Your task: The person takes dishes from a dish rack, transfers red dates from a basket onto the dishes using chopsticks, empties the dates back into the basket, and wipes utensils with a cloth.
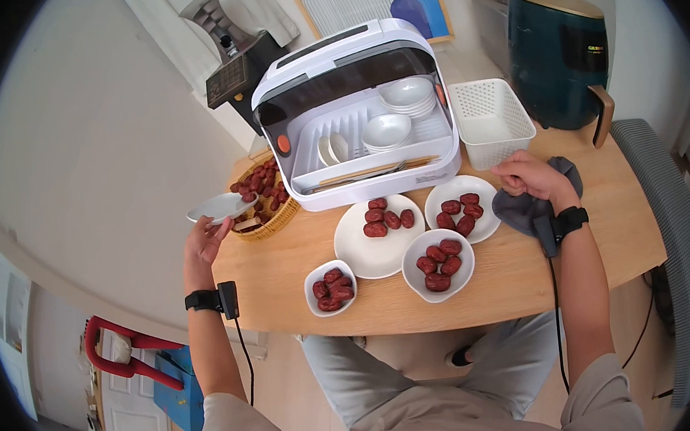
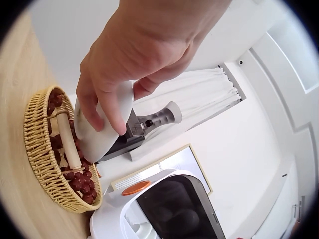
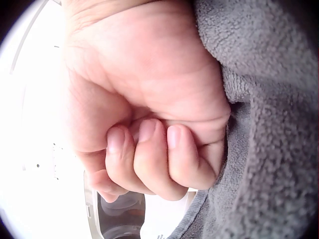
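Observation:
My left hand (image 1: 206,241) pinches a small white dish (image 1: 219,208) by its side, fingers underneath and along it. The dish is held over the near left part of a round wicker basket (image 1: 269,224) of dried red dates (image 1: 263,181). In the left wrist view, the dish (image 2: 97,142) is tilted, and a pale wooden handle (image 2: 69,141) lies across the basket (image 2: 42,149). My right hand (image 1: 527,178) is curled into a fist beside a grey cloth (image 1: 521,214). The right wrist view shows its fingers (image 3: 152,167) folded to the palm, with nothing visible inside.
Dates lie on two white plates (image 1: 356,251) (image 1: 487,224) and in two white bowls (image 1: 414,271) (image 1: 312,293). Behind stands a white dish box (image 1: 359,188) with bowls and chopsticks, a white perforated basket (image 1: 501,134) and a dark green air fryer (image 1: 556,61).

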A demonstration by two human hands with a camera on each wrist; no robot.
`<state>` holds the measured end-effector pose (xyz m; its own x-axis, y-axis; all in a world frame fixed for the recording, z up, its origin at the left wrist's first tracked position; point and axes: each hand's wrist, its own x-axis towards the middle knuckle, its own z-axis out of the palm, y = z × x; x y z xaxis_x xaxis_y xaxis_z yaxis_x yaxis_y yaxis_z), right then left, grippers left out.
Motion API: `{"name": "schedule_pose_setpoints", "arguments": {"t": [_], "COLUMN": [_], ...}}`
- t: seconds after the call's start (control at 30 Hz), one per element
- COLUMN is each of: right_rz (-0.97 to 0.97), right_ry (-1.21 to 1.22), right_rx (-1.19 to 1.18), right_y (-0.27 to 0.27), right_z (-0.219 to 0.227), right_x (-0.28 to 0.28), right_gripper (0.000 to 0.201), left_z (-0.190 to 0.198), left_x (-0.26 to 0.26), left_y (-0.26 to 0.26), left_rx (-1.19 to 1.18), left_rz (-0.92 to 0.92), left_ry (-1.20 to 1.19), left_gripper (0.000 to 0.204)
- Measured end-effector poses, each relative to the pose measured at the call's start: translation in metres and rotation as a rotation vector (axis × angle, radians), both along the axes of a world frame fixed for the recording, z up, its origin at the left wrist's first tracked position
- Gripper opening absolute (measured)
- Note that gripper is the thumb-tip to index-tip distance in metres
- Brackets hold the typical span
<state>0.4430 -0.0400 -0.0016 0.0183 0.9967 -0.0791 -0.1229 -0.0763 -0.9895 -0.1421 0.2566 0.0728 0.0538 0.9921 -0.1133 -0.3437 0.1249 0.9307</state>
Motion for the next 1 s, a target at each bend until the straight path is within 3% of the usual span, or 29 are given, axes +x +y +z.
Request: {"name": "schedule_pose_setpoints", "arguments": {"t": [0.27,0.4,0.5,0.57,0.7,0.83,1.0], "right_rz": [0.025,0.018,0.018,-0.014,-0.012,-0.018,-0.013], "right_ry": [-0.016,-0.032,-0.021,-0.037,-0.032,-0.026,-0.043], "right_rx": [-0.035,-0.045,-0.043,-0.066,-0.054,-0.052,-0.056], "right_y": [0.002,0.000,0.003,0.004,0.004,0.004,0.003], "right_z": [0.001,0.005,0.001,-0.002,-0.004,-0.003,0.000], "right_x": [0.000,-0.003,-0.002,0.000,0.001,-0.001,-0.003], "right_gripper": [0.046,0.046,0.045,0.044,0.044,0.044,0.045], "left_z": [0.012,0.015,-0.008,-0.026,-0.049,-0.065,-0.078], "left_x": [-0.014,-0.016,-0.033,-0.043,-0.031,-0.007,0.005], "left_y": [-0.020,-0.082,-0.113,-0.129,-0.160,-0.171,-0.162], "left_rx": [0.087,0.111,0.083,0.017,-0.077,-0.116,-0.200], "left_rz": [0.010,0.028,-0.017,-0.172,-0.255,-0.218,-0.272], "left_ry": [0.097,-0.059,-0.129,-0.175,-0.158,-0.059,-0.133], "left_gripper": [0.046,0.043,0.042,0.041,0.034,0.032,0.031]}}
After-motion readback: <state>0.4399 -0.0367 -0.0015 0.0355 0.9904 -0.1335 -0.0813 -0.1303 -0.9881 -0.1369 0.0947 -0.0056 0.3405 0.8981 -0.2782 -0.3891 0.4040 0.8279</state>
